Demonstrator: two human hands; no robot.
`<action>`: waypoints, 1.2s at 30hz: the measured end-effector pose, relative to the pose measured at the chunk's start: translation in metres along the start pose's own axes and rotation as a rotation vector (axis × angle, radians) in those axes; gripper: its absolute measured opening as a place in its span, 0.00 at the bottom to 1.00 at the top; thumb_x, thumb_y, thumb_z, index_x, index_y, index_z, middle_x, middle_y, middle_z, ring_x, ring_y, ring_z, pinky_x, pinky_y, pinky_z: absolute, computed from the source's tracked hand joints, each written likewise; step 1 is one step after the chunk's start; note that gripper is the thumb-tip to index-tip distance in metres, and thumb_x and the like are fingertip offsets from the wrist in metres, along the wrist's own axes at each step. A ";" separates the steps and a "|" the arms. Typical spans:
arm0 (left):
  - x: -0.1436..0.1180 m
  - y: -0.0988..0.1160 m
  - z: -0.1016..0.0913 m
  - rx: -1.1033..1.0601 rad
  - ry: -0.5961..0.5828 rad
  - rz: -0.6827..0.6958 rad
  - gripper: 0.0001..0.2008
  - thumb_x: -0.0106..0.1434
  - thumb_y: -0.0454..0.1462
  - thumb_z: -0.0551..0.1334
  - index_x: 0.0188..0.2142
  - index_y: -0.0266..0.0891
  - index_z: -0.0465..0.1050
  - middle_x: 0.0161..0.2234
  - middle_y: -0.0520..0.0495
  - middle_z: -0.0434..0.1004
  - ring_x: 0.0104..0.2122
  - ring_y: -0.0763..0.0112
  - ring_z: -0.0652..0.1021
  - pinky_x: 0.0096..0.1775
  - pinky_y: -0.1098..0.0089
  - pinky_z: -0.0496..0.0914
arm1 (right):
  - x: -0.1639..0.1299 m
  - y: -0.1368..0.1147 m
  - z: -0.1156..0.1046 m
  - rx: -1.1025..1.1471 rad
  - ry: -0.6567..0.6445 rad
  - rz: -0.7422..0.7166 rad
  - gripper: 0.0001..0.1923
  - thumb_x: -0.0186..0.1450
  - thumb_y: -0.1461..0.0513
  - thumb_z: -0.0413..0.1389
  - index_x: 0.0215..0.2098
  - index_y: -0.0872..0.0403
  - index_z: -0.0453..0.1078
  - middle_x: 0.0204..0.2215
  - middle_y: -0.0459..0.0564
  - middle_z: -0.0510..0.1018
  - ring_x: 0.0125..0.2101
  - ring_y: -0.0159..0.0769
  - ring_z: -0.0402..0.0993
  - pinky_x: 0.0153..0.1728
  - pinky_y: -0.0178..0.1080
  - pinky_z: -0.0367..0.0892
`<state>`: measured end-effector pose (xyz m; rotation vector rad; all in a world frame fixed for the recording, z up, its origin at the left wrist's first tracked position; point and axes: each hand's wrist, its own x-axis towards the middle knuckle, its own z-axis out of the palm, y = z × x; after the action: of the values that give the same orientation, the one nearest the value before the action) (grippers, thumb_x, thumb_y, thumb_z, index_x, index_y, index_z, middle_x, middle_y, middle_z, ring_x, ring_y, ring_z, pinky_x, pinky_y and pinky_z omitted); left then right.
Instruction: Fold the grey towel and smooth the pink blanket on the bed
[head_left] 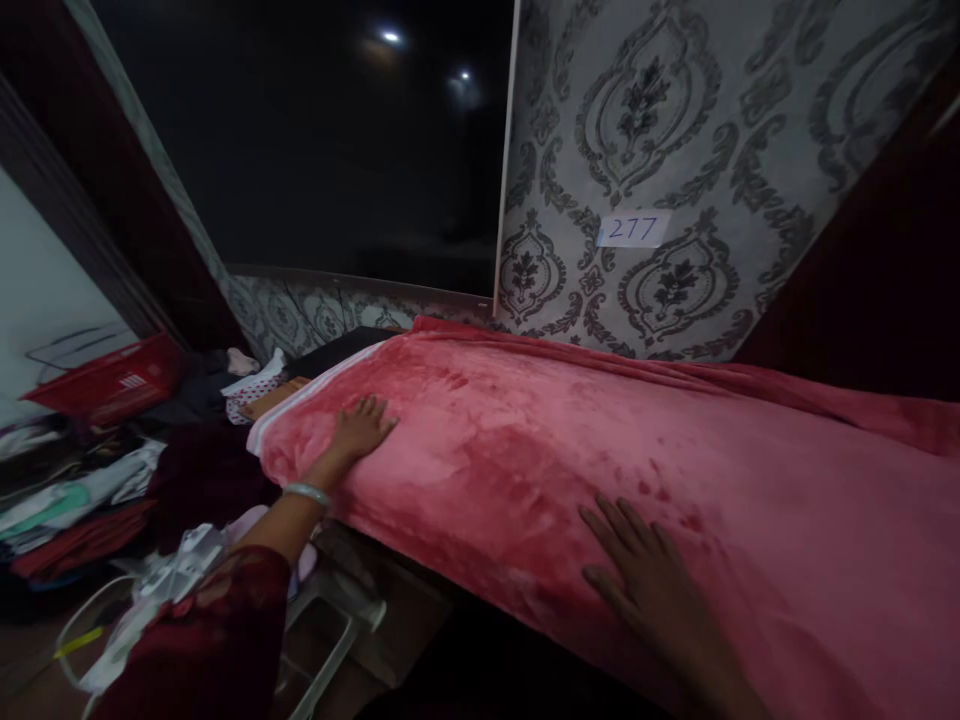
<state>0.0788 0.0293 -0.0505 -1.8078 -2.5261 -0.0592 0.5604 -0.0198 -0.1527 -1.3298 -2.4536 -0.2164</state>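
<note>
A thick pink-red plush blanket (pixel 555 430) lies spread over a long dark surface, with a pale edging along its left end. My left hand (pixel 362 428) rests on the blanket near that end, fingers spread, a pale bangle on the wrist. Closer to me and to the right, my right hand (pixel 637 560) lies on the plush with its fingers apart and holds nothing. Darker finger-like marks and patches show in the pile. Along the wall side the blanket's far edge is bunched in folds.
A large dark screen (pixel 322 140) hangs on the patterned wall, beside a paper label (pixel 634 229) reading 277. At left are a red bag (pixel 112 380) and piled clothes (pixel 82 510). Below my left arm stands a white plastic stool (pixel 337 610).
</note>
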 end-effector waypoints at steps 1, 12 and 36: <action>-0.003 -0.014 -0.007 0.005 0.036 -0.034 0.30 0.72 0.49 0.49 0.68 0.39 0.59 0.70 0.34 0.56 0.68 0.47 0.59 0.64 0.40 0.56 | 0.000 0.000 0.001 0.003 0.001 0.000 0.31 0.71 0.47 0.47 0.71 0.39 0.54 0.69 0.48 0.61 0.67 0.52 0.57 0.62 0.63 0.58; -0.020 0.107 -0.008 -0.117 0.046 0.490 0.28 0.72 0.51 0.50 0.67 0.45 0.61 0.70 0.40 0.57 0.70 0.52 0.57 0.66 0.45 0.55 | 0.011 -0.003 -0.017 0.125 -0.095 0.082 0.29 0.71 0.49 0.47 0.68 0.43 0.62 0.68 0.51 0.63 0.67 0.52 0.58 0.63 0.62 0.59; 0.000 0.075 -0.008 -0.071 0.089 0.285 0.33 0.69 0.54 0.51 0.68 0.43 0.59 0.70 0.36 0.57 0.69 0.46 0.57 0.65 0.41 0.54 | 0.038 0.034 0.008 -0.014 0.016 0.274 0.27 0.73 0.54 0.42 0.66 0.50 0.65 0.68 0.53 0.63 0.67 0.49 0.58 0.63 0.56 0.59</action>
<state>0.1499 0.0527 -0.0415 -2.1201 -2.2110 -0.2183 0.5683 0.0311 -0.1475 -1.6428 -2.2289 -0.1750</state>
